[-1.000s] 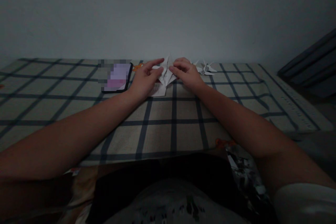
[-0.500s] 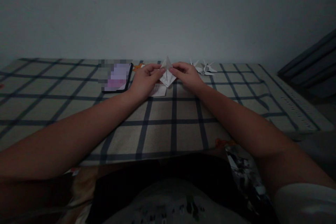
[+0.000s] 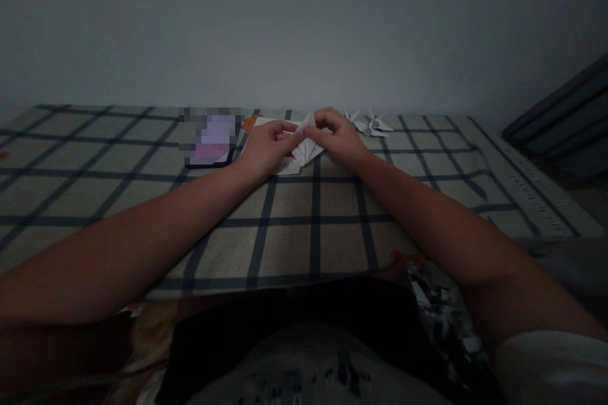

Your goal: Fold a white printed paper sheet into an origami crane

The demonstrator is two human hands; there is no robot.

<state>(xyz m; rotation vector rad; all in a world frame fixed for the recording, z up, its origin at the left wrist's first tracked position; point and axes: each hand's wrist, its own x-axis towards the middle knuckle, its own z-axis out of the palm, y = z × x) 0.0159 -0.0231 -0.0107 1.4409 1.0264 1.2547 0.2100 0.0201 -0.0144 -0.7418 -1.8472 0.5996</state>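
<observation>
Between my two hands is a folded piece of white paper point(image 3: 308, 149), with creases running down its front and a point at the top. My left hand point(image 3: 270, 142) pinches it from the left, thumb on the near face. From the right, my right hand point(image 3: 339, 136) grips it with the thumb close to the other thumb and the fingers curled behind. Part of the paper is hidden by the fingers. Under it and the left hand lie white paper sheets point(image 3: 289, 168) on the checked tablecloth point(image 3: 289, 247).
Left of my hands lies a phone point(image 3: 216, 139), its screen blurred out. White folded paper cranes point(image 3: 374, 123) rest beyond my right hand. An orange item point(image 3: 249, 123) shows behind the left hand. A pale wall point(image 3: 304, 25) stands at the table's back edge.
The folded paper has tilted and its top point sits lower and further right. My thumbs have come closer together on it, and the right fingers are more curled.
</observation>
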